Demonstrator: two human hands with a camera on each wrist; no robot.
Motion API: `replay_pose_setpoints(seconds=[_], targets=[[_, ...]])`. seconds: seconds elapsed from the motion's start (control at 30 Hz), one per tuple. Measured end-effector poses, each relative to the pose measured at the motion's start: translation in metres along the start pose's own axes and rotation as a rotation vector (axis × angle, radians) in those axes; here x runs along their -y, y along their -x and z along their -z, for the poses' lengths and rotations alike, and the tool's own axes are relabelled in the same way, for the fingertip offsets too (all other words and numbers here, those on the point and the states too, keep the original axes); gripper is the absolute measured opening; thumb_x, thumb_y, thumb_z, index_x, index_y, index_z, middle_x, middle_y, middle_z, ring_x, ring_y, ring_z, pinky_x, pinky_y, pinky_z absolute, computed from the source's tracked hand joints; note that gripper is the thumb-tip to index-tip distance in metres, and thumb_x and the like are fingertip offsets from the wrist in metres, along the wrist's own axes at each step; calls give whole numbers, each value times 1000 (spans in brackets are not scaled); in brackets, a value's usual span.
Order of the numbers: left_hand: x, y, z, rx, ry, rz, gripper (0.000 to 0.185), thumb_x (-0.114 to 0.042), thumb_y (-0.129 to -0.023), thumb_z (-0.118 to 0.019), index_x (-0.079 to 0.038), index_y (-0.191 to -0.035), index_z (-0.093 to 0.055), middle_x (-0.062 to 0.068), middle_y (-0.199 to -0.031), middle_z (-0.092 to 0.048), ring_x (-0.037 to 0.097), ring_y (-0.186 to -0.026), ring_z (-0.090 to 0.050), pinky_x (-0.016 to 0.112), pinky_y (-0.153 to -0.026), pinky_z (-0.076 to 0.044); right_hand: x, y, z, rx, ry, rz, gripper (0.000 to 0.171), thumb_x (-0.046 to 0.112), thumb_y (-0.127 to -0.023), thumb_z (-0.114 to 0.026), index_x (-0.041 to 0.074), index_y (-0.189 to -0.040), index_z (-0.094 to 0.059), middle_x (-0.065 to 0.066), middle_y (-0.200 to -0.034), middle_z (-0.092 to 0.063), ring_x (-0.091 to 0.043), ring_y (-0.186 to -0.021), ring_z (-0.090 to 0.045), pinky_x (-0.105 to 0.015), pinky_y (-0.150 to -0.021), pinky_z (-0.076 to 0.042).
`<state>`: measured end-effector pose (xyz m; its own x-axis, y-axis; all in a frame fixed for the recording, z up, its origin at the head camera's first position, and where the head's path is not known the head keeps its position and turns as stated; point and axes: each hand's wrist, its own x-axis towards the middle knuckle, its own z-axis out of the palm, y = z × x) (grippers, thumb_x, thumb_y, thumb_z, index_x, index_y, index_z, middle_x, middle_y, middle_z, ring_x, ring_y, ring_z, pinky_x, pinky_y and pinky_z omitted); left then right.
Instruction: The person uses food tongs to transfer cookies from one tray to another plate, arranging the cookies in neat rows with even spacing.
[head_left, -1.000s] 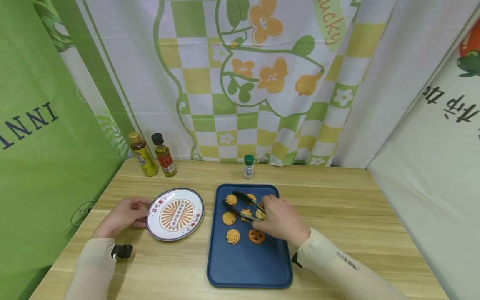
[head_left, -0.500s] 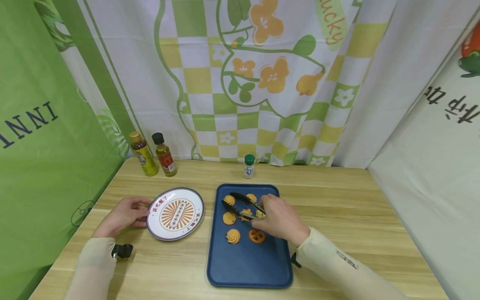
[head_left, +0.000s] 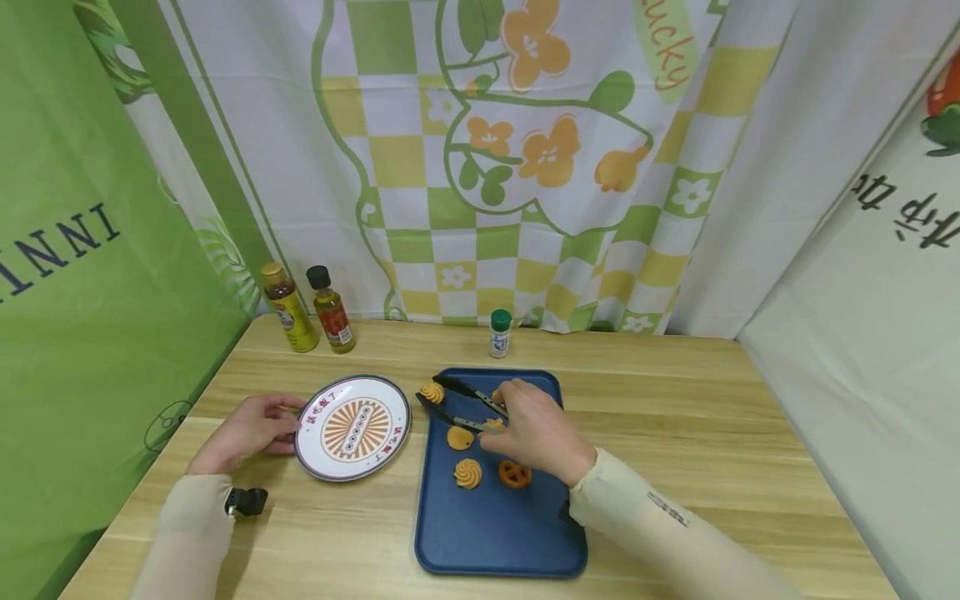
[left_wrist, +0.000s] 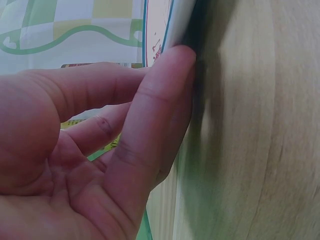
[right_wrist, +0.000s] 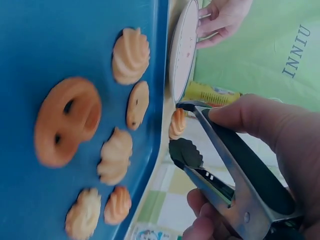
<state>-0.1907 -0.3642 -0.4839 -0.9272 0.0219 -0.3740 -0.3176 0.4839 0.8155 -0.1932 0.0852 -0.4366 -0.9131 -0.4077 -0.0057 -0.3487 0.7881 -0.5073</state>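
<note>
Plate [head_left: 352, 427], tray [head_left: 498, 533] on wood tbl [head_left: 675, 417], curtain [head_left: 420, 158] bhnd

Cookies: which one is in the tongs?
The swirl cookie between the tongs' tips, beyond the blue tray's edge in the right wrist view; the others lie on the tray.

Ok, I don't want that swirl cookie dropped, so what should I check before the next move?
1. Swirl cookie between the tips of the tongs: ok.
2. Tongs in hand: ok, the right hand holds them.
3. Squeeze firm enough: cannot tell.
4. Swirl cookie over the round plate: not ok, the head view shows it by the left edge of the blue tray.
5. Left hand at the plate: ok, it touches the rim; whether it grips, cannot tell.
</note>
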Motion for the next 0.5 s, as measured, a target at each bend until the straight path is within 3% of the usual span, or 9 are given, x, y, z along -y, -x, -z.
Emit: replay_pose_setpoints(seconds=[0.3,0.5], targets=[[3,-1,0,1,0,-6,51,5,-110,-59,18,-158,-43,26,-121,-68,18,-93,-74,33,-82,-75,24,-19,-20,27,-19,72,51,35,-91,-90,3,-128,-75,-10,-116,-73,-18,-89,-65,-38,-77,-65],[4,-2,0,2,2,-12,52,5,-110,-59,18,-158,-43,26,-122,-68,18,-93,-74,33,-82,-75,43,-32,-30,41,-21,132,49,35,-89,-91,4,-124,-75,-8,-110,-73,-16,-86,-62,-30,-72,-61]])
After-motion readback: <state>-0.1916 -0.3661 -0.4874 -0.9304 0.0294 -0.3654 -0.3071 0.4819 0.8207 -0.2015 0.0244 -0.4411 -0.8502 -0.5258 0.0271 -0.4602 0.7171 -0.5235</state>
